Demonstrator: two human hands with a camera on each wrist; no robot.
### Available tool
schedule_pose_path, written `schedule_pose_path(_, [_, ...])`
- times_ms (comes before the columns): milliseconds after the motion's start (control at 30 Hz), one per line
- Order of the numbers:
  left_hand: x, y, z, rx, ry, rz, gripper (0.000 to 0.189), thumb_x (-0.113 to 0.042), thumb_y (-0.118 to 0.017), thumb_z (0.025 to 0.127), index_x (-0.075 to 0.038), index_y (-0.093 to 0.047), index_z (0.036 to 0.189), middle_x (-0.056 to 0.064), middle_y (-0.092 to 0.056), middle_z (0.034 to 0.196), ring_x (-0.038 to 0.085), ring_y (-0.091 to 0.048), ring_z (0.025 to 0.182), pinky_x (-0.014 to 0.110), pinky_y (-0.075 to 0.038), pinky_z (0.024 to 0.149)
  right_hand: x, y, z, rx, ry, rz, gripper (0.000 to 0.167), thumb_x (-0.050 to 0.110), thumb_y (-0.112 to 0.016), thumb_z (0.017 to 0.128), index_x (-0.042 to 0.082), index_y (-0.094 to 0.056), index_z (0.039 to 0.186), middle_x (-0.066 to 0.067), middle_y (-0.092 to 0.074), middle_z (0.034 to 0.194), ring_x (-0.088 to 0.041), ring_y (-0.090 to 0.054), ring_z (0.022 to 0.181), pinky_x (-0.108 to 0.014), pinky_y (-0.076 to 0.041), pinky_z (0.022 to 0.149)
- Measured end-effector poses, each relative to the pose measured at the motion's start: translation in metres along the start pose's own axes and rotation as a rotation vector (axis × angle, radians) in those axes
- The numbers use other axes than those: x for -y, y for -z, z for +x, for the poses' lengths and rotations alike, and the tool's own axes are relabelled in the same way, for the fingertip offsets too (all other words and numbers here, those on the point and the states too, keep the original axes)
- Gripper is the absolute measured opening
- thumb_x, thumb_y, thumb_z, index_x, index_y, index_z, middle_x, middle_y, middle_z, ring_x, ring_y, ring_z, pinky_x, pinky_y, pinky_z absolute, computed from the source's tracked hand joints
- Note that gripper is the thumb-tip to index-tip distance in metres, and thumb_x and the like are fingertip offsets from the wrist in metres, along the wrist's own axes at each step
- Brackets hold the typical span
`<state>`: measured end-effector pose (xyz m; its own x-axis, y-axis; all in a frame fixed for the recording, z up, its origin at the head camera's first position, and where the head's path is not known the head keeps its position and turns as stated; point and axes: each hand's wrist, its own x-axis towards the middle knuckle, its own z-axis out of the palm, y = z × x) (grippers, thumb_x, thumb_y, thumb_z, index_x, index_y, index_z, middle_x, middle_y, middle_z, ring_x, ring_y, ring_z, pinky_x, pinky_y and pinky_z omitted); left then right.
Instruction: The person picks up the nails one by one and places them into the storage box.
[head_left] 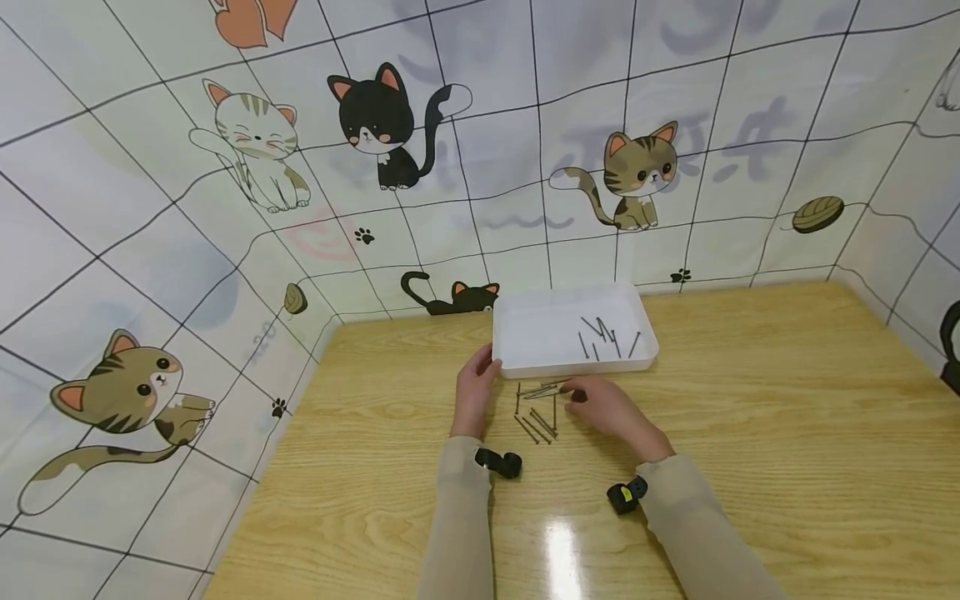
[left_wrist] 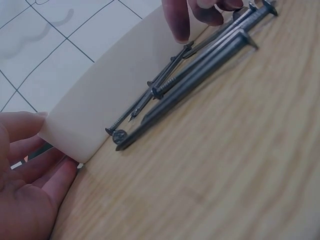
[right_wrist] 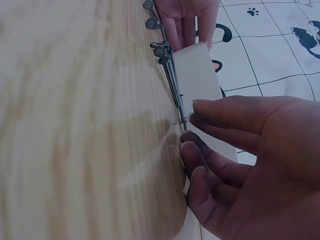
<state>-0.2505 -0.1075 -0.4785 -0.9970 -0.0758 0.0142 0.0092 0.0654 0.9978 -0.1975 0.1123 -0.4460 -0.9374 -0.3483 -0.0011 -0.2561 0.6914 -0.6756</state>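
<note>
My left hand point(head_left: 476, 390) grips the near left corner of a white tray point(head_left: 570, 367), its thumb on the rim and its fingers against the outside, as the left wrist view shows. Several iron nails point(head_left: 536, 427) lie loose on the table in front of the tray. My right hand point(head_left: 606, 408) is at the right end of this group. Its fingertips point(right_wrist: 190, 145) and thumb are around the end of one nail point(right_wrist: 174, 85), with a gap between them; whether they touch it is hard to tell. More nails point(head_left: 602, 331) lie scattered in the tray's right half.
The wooden table point(head_left: 750, 400) meets walls hung with a cat-patterned sheet point(head_left: 510, 150) behind and at both sides. The tray's far side stands close to the back wall. A black object point(head_left: 951, 342) shows at the right edge of the head view.
</note>
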Motion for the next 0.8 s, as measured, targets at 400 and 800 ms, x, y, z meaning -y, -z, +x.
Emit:
schedule_pose_path(400, [-0.016,0.000,-0.011,0.019,-0.007,-0.008,0.045,-0.019,-0.054,0.090,-0.007,-0.044,0.132,0.009,-0.047,0.130,0.015,-0.045,0.114,0.035,-0.034,0.096,0.001,-0.006,0.004,0.066,0.047,-0.055,0.031,0.012,-0.058,0.085,0.006,-0.060,0.115,-0.006,-0.061,0.096,-0.018,-0.053,0.077,-0.037,-0.043,0.068])
schedule_pose_path(800, [0.001,0.000,0.001,0.005,-0.020,0.016,0.041,-0.018,-0.053,0.090,-0.012,-0.047,0.130,0.005,-0.050,0.127,0.017,-0.045,0.115,0.038,-0.034,0.096,0.008,-0.006,-0.001,0.071,0.022,-0.034,0.013,0.014,-0.063,0.081,0.010,-0.066,0.094,0.000,-0.060,0.088,-0.014,-0.053,0.077,-0.035,-0.043,0.068])
